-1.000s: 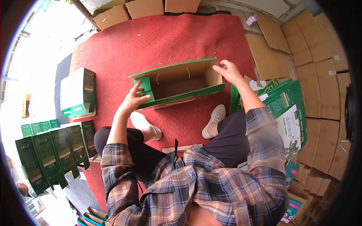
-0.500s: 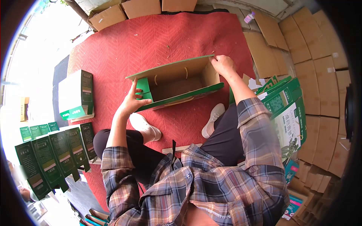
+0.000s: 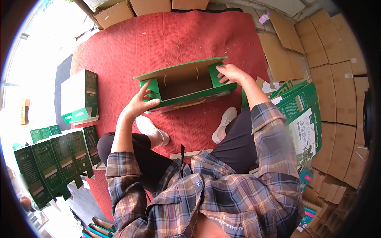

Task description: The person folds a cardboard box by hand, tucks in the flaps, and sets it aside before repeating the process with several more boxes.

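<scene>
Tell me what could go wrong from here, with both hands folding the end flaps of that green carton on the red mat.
The right hand presses the right end flap inward while the tall back panel stands unsupported; it could buckle or crease. The left hand only rests at the left end flap, so the green carton might slide on the red mat. The handle cords inside could get trapped under a flap.
</scene>
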A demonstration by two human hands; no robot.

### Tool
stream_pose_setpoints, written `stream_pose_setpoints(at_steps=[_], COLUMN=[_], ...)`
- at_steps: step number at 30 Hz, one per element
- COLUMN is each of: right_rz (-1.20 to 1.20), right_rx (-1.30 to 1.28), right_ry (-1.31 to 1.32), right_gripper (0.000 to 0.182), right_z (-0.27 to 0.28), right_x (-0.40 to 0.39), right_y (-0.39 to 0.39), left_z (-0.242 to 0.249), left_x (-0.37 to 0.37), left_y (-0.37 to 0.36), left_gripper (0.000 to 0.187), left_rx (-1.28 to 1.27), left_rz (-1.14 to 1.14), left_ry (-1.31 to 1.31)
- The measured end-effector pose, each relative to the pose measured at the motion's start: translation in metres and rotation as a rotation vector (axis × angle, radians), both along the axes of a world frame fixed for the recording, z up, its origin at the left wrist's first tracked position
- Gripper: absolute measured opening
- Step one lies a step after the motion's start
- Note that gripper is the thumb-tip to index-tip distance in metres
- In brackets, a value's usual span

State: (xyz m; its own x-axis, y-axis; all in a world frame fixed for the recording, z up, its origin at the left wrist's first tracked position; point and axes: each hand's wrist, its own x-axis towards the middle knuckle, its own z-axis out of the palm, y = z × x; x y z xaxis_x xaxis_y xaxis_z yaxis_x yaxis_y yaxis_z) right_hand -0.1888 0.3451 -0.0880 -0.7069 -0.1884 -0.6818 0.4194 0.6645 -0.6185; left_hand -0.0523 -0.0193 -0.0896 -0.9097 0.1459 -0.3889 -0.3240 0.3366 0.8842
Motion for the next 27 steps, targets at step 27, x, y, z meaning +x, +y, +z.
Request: stream_pose_setpoints(at_steps=[27], right_rz=[0.785], right_rx=[0.614], right_ry=[0.906], right_gripper=[0.071], right_z=[-0.011], right_x=[0.065], right_y=[-0.020], left_z=[-0.027], left_x=[0.018], left_y=[0.057], left_gripper=[0.081], left_rx=[-1.061], left_rz=[-0.191], left_ry=[0.479])
